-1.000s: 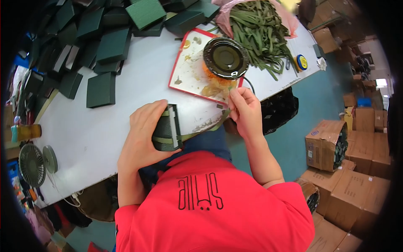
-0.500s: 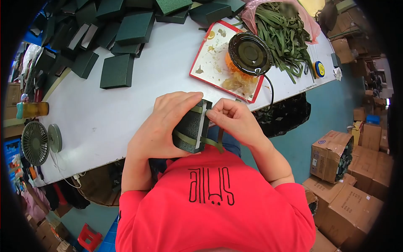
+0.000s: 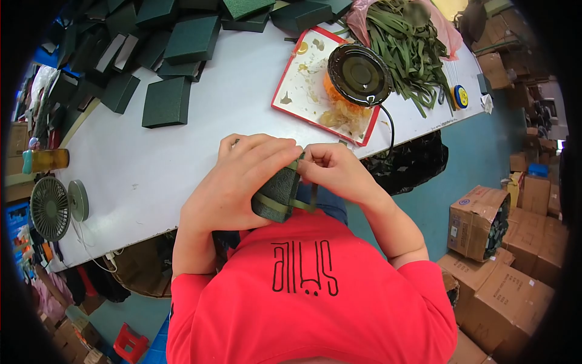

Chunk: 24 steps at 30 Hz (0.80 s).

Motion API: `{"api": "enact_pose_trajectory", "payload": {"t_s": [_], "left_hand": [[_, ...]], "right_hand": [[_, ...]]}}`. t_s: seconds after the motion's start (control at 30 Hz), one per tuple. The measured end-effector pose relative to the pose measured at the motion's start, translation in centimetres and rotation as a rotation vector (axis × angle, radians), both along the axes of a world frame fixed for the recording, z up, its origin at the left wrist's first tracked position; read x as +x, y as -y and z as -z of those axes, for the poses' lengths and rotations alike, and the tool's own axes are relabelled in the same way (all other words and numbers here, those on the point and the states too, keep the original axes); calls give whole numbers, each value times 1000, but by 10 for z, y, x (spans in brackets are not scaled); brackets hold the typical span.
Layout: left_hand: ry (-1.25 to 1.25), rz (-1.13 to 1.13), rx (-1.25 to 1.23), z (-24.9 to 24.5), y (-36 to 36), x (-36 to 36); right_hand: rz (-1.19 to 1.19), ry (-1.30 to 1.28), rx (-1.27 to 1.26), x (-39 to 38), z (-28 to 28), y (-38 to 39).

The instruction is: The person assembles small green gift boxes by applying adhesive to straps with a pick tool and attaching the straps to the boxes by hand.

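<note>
Green box [image 3: 277, 193] | beyond the counter's [image 3: 151, 176] near edge, long axis slanting away rightward | left hand [image 3: 233, 179]: fingers spread around its left side, gripping | ribbon [image 3: 302, 205] loops off right side | right hand [image 3: 339, 171]: fingers curled at its upper right edge; whether pinching, cannot tell

The white bench [image 3: 139, 164] carries heaped dark green rectangular boxes [image 3: 166, 102], a red-rimmed white tray [image 3: 300, 83], olive-green flat strips [image 3: 405, 51] spilling from a pink plastic bag [image 3: 450, 42], and a round grey-green fan [image 3: 51, 208].
</note>
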<state>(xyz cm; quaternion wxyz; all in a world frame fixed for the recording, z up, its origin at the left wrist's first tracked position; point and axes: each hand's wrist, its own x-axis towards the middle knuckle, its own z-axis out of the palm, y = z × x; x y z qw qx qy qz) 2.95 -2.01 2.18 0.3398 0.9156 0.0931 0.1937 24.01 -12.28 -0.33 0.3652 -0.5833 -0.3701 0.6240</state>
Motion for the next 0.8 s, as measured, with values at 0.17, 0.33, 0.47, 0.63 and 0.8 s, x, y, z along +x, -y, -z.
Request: {"api": "enact_pose_trajectory", "payload": {"t_s": [0.17, 0.33, 0.47, 0.63, 0.8], "left_hand": [[-48, -13, 28, 5, 3, 2], [-8, -78, -76, 12, 3, -3], [-13, -90, -80, 12, 2, -6], [22, -77, -91, 13, 2, -6], [22, -55, -85, 8, 5, -1]], "right_hand": [[7, -56, 35, 1, 17, 1], [156, -75, -54, 11, -2, 2], [641, -152, 289, 19, 17, 15], [818, 162, 473, 21, 10, 23], [227, 283, 332, -9, 1, 21]]}}
